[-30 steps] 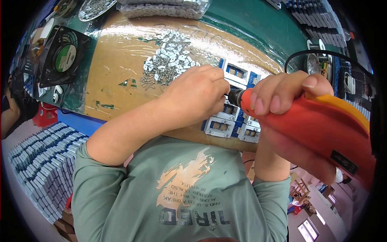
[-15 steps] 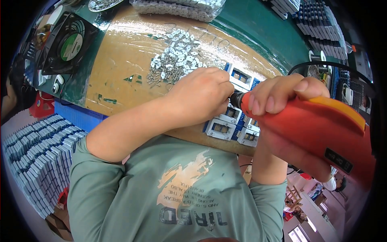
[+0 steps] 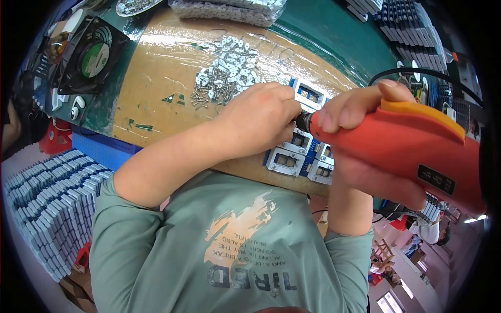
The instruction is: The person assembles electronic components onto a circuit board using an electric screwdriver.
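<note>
My right hand (image 3: 347, 112) is wrapped round a red electric screwdriver (image 3: 402, 154) with an orange lever along its top. The screwdriver lies tilted, its black nose (image 3: 303, 121) toward my left hand (image 3: 258, 117). The left hand's fingers are closed right at that nose; whatever they pinch is hidden behind the hand. Beneath both hands lie blue circuit boards with silver rectangular frames (image 3: 286, 163), partly covered by the hands and the tool. Just beyond my left hand a loose heap of small white clips (image 3: 232, 65) and metal screws (image 3: 206, 94) is spread out.
A black fan (image 3: 93, 55) and white earbuds (image 3: 77, 107) sit at the left of the bench mat (image 3: 156, 68). Plastic-wrapped parts (image 3: 227, 11) and a dish of screws (image 3: 134, 5) are at the back. Stacked boards (image 3: 52, 203) stand lower left. A black cable (image 3: 422, 71) arches at the right.
The screwdriver's rear end has risen a little and the tool sits slightly further left. My left hand has shifted only slightly; both grips look the same.
</note>
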Tool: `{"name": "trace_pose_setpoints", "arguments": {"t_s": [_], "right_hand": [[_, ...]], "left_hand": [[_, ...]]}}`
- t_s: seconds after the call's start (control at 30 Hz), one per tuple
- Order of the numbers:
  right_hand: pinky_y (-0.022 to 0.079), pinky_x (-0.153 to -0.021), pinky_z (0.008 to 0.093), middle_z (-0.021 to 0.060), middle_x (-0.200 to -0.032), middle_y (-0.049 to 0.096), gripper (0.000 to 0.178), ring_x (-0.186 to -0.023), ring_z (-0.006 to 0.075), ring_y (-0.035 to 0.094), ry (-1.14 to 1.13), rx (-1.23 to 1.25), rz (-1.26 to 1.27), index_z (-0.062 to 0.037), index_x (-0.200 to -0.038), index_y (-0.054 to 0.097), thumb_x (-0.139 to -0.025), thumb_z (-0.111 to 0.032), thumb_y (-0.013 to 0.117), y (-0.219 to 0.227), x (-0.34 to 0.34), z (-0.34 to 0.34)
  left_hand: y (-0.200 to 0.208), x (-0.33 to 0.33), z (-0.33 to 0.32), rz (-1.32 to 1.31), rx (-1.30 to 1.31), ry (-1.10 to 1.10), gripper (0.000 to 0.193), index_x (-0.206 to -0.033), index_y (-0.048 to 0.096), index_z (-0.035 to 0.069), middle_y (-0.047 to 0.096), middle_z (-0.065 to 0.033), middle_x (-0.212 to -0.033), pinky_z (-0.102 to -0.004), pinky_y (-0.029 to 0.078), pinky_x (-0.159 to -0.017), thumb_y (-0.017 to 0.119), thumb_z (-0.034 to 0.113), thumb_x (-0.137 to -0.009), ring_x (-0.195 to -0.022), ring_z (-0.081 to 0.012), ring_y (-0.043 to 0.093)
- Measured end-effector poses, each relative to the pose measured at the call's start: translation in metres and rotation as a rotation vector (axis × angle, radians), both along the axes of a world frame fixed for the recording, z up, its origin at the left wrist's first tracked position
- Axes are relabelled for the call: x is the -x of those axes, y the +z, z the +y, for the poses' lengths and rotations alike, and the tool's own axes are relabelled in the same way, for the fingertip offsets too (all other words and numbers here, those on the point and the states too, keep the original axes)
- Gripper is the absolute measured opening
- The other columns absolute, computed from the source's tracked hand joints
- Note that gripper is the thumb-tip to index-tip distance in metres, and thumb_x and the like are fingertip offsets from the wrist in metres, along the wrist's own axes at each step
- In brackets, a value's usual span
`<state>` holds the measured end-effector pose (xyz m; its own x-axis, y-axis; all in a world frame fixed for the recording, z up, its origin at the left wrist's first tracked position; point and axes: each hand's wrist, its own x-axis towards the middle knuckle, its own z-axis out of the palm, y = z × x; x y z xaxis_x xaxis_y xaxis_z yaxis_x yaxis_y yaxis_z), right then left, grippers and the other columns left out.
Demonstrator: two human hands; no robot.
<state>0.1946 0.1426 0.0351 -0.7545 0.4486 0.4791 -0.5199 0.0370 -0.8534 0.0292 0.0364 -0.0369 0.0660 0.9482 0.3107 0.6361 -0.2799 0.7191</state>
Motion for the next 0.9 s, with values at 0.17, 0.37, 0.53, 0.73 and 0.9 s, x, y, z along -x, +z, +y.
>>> {"name": "trace_pose_setpoints", "arguments": {"t_s": [0.17,0.37,0.53,0.73,0.9], "right_hand": [[0.056,-0.073,0.0393,0.0137,-0.095,0.063,0.125,-0.079,0.0265,0.065,-0.163,-0.165,0.068,0.0037,-0.144,0.047,-0.069,-0.095,0.061,0.009,-0.024,-0.001],[0.061,-0.084,0.0437,0.0213,-0.11,0.064,0.127,-0.096,0.0329,0.068,-0.135,0.039,0.14,0.0082,-0.15,0.034,-0.071,-0.083,0.072,-0.016,-0.045,0.002],[0.061,-0.082,0.0397,0.0203,-0.111,0.065,0.124,-0.094,0.0299,0.069,-0.167,0.03,0.16,0.0081,-0.151,0.035,-0.072,-0.08,0.074,-0.022,-0.045,0.004],[0.054,-0.065,0.0336,0.0105,-0.091,0.061,0.119,-0.073,0.0223,0.062,-0.308,-0.038,0.113,0.003,-0.14,0.052,-0.072,-0.095,0.059,-0.022,-0.038,-0.003],[0.054,-0.065,0.0334,0.011,-0.092,0.061,0.119,-0.073,0.0226,0.062,-0.302,-0.023,0.131,0.0032,-0.141,0.051,-0.073,-0.093,0.061,-0.022,-0.04,-0.002]], "left_hand": [[0.002,0.0,-0.007,0.075,0.02,-0.041,0.013,-0.092,0.071,0.004,0.064,-0.0112,-0.092,-0.0427,0.054,-0.084,0.073,0.012,-0.082,-0.093,-0.0326,0.065],[0.013,0.013,-0.022,0.103,-0.033,0.034,0.014,-0.095,0.073,0.005,0.066,-0.0101,-0.095,-0.0416,0.054,-0.085,0.074,0.009,-0.083,-0.094,-0.0321,0.066],[0.021,0.041,-0.044,0.202,0.041,0.157,0.013,-0.095,0.073,0.007,0.067,-0.0093,-0.095,-0.0417,0.053,-0.082,0.075,0.009,-0.083,-0.092,-0.0315,0.065],[0.017,0.04,-0.06,0.264,0.088,0.179,0.011,-0.092,0.074,0.008,0.067,-0.0078,-0.095,-0.0404,0.053,-0.08,0.077,0.009,-0.081,-0.091,-0.0299,0.065],[0.016,0.034,-0.059,0.271,0.054,0.182,0.013,-0.093,0.074,0.009,0.066,-0.0068,-0.096,-0.041,0.053,-0.08,0.078,0.01,-0.081,-0.091,-0.0289,0.066]]}}
